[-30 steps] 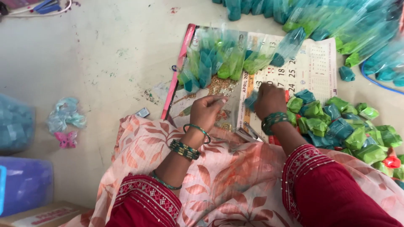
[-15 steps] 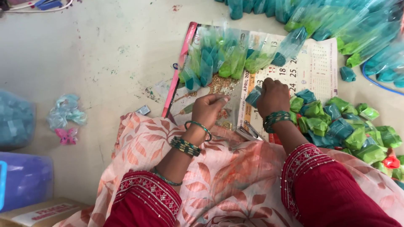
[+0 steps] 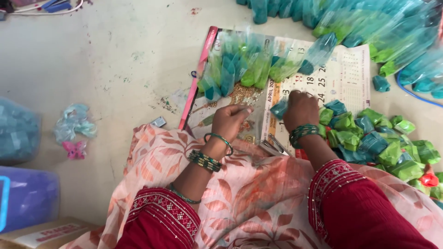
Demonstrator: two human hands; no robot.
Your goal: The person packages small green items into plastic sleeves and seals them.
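My left hand [image 3: 229,121] pinches the edge of a clear plastic packet [image 3: 251,115] that lies on a wall calendar [image 3: 344,78] spread on the floor. My right hand [image 3: 301,109] grips a small teal wrapped piece [image 3: 279,109] just right of that packet. Several filled clear packets [image 3: 240,67] with teal and green pieces lie fanned out on the calendar beyond both hands. A heap of loose green and teal wrapped pieces [image 3: 378,143] sits close by my right wrist.
A stapler [image 3: 272,147] rests on the peach printed cloth [image 3: 240,193] over my lap. More filled packets [image 3: 392,27] pile at the top right. At the left are a bag of pale blue items [image 3: 16,131], a purple box [image 3: 25,198] and small plastic scraps [image 3: 74,127].
My right hand has picked up a teal piece and shifted slightly left toward the packet. My left hand stays on the packet's edge.
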